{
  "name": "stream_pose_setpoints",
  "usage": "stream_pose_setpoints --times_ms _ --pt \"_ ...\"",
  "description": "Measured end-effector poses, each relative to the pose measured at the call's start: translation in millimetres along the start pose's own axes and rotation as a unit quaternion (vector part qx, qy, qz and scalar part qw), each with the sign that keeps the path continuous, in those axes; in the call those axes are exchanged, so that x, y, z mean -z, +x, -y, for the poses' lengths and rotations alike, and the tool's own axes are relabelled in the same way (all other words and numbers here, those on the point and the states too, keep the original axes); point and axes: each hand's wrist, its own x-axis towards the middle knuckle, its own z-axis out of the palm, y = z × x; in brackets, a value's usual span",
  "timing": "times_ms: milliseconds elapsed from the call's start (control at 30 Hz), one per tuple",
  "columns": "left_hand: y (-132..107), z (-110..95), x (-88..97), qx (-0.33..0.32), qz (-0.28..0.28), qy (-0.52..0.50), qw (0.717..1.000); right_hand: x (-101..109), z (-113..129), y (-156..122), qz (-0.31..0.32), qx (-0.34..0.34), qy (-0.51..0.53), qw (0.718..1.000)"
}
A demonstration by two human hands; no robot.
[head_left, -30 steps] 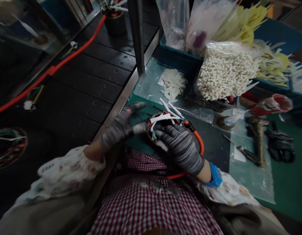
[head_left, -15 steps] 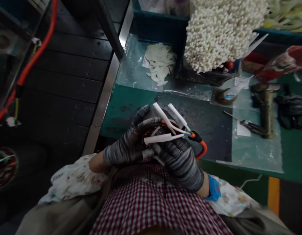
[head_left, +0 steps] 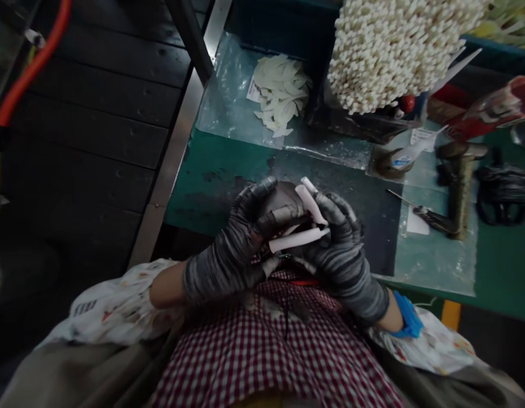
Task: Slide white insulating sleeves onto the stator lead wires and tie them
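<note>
Both of my hands wear grey striped gloves with pale worn fingertips. In front of my waist, my left hand (head_left: 235,246) is curled round a dark, rounded motor part (head_left: 280,197), whose inside is mostly hidden by fingers. My right hand (head_left: 345,258) closes on the cable wires at their white sleeves (head_left: 297,239). The sleeves stick out between the two hands, over the motor part's opening. Below the right hand, a bit of orange cable (head_left: 305,281) shows against the checked apron (head_left: 262,351).
On the green bench (head_left: 211,170), a heap of pale slips (head_left: 283,93) lies on plastic film. Beyond stands a big bundle of white-tipped pieces (head_left: 394,54). A hammer (head_left: 460,190), a screwdriver (head_left: 430,218) and black scissors (head_left: 503,192) lie right. A thick orange cable (head_left: 35,65) hangs left.
My right hand has risen from under the wires and closed on them at the sleeves. The wires have swung inward, and the cable's orange bend at the right has gone from sight.
</note>
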Motion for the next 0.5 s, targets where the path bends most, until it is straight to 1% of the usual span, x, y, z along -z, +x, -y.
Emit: stream_pose_setpoints --times_ms 100,200,267,333,400,500 --pt "-1.6 4.6 -0.6 -0.019 0.004 0.005 1.0 0.1 -9.1 0.6 0.04 0.001 0.068 0.997" --pt "-3.0 10.4 -5.7 -0.031 -0.008 0.004 0.999 1.7 -14.1 -3.0 0.048 -0.02 0.105 0.993" --pt "-3.6 13.5 -9.1 -0.041 -0.013 0.003 0.999 2.9 -15.4 -5.5 0.053 -0.029 0.106 0.993" --pt "-3.4 15.2 -9.4 -0.041 -0.014 0.002 0.999 4.0 -15.7 -7.1 0.059 -0.008 0.095 0.994" --pt "-2.1 15.3 -5.5 -0.041 -0.005 0.002 0.999 4.7 -15.1 -7.9 0.068 0.012 0.09 0.994" --pt "-0.2 13.1 2.7 -0.055 0.014 -0.01 0.998 3.6 -11.2 -9.2 0.054 -0.01 0.078 0.995"
